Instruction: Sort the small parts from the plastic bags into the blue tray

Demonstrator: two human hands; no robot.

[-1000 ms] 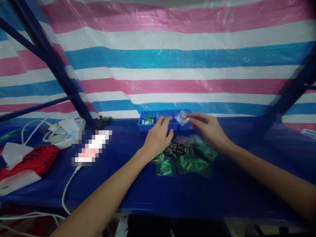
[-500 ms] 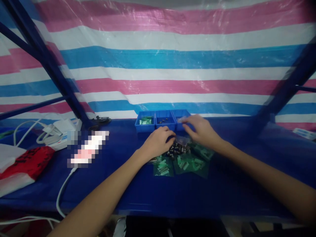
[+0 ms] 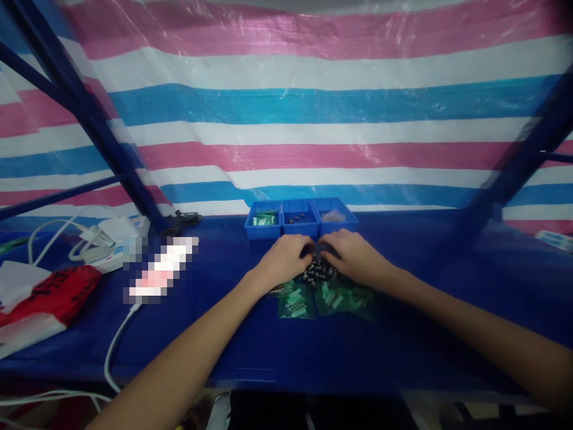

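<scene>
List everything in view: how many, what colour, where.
Striped sheet: one, pink-white-blue, behind.
Frame posts: two, blue, either side.
Table: one, blue, centre.
Bins: three, blue, table's back.
Green packets: several, front of pile, left bin.
Clear packaging: count unclear, right bin.
Small parts: many, silvery-dark, pile, middle bin.
Bundle: one, red-white, far left.
Cables: several, white, left.
Pixelated object: one, whitish, left.
Left hand, right hand: one each, bare, at pile.

Dim light, soft blur, glare on plastic [image 3: 286, 107]
</scene>
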